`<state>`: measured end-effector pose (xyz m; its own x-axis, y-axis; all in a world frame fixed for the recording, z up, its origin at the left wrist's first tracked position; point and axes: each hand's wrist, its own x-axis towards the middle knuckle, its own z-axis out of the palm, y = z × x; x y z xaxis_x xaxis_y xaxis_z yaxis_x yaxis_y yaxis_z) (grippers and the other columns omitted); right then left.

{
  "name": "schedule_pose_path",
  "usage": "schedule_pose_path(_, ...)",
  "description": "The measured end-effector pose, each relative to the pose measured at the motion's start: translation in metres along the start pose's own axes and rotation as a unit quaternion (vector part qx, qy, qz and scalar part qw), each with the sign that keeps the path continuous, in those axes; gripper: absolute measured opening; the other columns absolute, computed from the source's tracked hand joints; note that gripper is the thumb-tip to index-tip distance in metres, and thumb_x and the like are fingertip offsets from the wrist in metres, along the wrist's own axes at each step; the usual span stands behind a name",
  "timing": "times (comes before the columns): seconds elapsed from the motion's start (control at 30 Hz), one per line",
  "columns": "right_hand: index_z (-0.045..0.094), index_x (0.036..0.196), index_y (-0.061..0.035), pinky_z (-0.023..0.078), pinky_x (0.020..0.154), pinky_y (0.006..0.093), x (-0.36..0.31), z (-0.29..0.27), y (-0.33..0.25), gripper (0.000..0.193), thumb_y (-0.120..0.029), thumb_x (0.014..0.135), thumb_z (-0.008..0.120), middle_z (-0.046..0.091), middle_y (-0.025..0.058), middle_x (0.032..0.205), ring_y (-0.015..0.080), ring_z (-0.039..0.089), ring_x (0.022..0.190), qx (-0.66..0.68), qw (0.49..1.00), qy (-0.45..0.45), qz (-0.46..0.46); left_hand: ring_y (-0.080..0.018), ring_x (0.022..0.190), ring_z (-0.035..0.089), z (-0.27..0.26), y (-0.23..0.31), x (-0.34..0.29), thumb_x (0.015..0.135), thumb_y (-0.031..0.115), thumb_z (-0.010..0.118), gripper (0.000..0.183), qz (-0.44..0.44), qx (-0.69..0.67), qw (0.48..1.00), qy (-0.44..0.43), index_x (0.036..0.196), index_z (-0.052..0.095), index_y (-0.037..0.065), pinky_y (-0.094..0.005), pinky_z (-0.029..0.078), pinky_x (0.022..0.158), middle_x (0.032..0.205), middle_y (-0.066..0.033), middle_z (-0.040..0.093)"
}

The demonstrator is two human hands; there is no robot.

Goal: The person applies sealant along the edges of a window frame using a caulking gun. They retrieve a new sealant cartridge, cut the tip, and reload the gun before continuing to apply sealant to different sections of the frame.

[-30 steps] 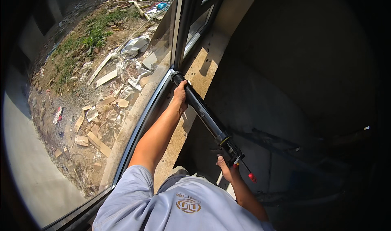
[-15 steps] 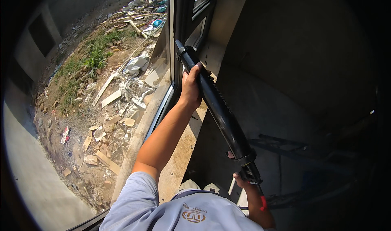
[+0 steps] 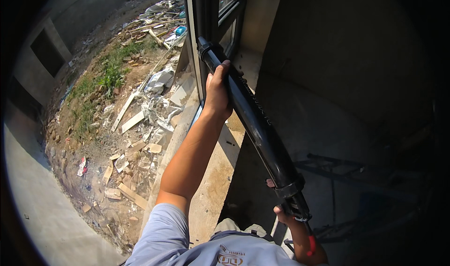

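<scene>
A long black caulking gun slants across the middle, its nozzle end up by the dark window frame. Wrapped around the front of the barrel is my left hand, thumb on top. My right hand closes around the rear of the gun at its handle; the grip itself is mostly hidden under the barrel. A rod with a red end sticks out behind it. The nozzle tip looks close to the frame, but whether it touches cannot be made out.
A dusty sill runs beneath my left forearm. Outside the window lie rubble, boards and white plastic sheets on bare ground with some weeds. In the dark room at right stands a metal ladder-like frame.
The gun's nozzle end and both hands have shifted slightly; the tip sits higher along the window frame, while the rear end has moved a little right and down. Both hands keep their grip.
</scene>
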<state>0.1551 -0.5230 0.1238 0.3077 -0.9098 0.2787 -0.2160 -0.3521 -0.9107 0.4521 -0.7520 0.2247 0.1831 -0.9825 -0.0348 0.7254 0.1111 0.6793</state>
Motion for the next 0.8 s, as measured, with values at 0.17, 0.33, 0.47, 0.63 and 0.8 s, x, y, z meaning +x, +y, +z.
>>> schedule_pose_path(0.17,0.066,0.119,-0.0051,0.054,0.083,0.0378,0.009,0.005,-0.015,0.066,-0.056,0.080,0.083,0.071,0.0073,0.104,0.0235,0.069,0.093,-0.015,1.000,0.015,-0.015,-0.0205,0.065,0.063,-0.001,0.007,0.003,0.097,0.036,0.066,0.034,-0.011,-0.027,1.000,-0.005,0.103,0.048,0.008,-0.0347,0.056,0.058,0.079,-0.0093,0.061)
schedule_pose_path(0.33,0.068,0.117,-0.0065,0.055,0.080,0.0371,0.015,0.011,-0.022,0.064,-0.057,0.080,0.084,0.072,0.0058,0.102,0.0230,0.070,0.090,-0.005,1.000,0.017,-0.007,-0.0196,0.058,0.062,-0.002,0.008,0.008,0.097,0.048,0.062,0.041,0.002,0.003,1.000,-0.005,0.096,0.062,0.006,-0.0339,0.056,0.055,0.071,-0.0064,0.062)
schedule_pose_path(0.47,0.068,0.122,-0.0065,0.055,0.087,0.0381,0.016,0.015,-0.027,0.068,-0.059,0.081,0.082,0.072,0.0076,0.112,0.0247,0.070,0.099,0.029,0.999,0.017,0.015,-0.0192,0.057,0.062,-0.005,0.009,0.011,0.097,0.047,0.062,0.038,0.002,-0.004,1.000,-0.018,0.094,0.061,0.009,-0.0337,0.055,0.053,0.070,-0.0055,0.062)
schedule_pose_path(0.63,0.066,0.129,-0.0059,0.052,0.098,0.0401,0.019,0.021,-0.030,0.072,-0.060,0.084,0.078,0.069,0.0105,0.124,0.0270,0.067,0.113,0.056,0.998,-0.009,0.023,-0.0193,0.058,0.062,-0.008,0.010,0.012,0.097,0.042,0.063,0.033,0.005,-0.016,1.000,-0.021,0.097,0.056,0.009,-0.0340,0.055,0.053,0.073,-0.0068,0.061)
schedule_pose_path(0.8,0.066,0.126,-0.0031,0.052,0.098,0.0400,0.011,0.028,-0.039,0.072,-0.063,0.086,0.073,0.069,0.0113,0.120,0.0266,0.067,0.112,0.022,0.999,-0.009,0.025,-0.0194,0.056,0.062,-0.010,0.011,0.012,0.097,0.044,0.063,0.034,0.010,0.001,1.000,-0.017,0.096,0.060,0.010,-0.0341,0.056,0.052,0.072,-0.0065,0.062)
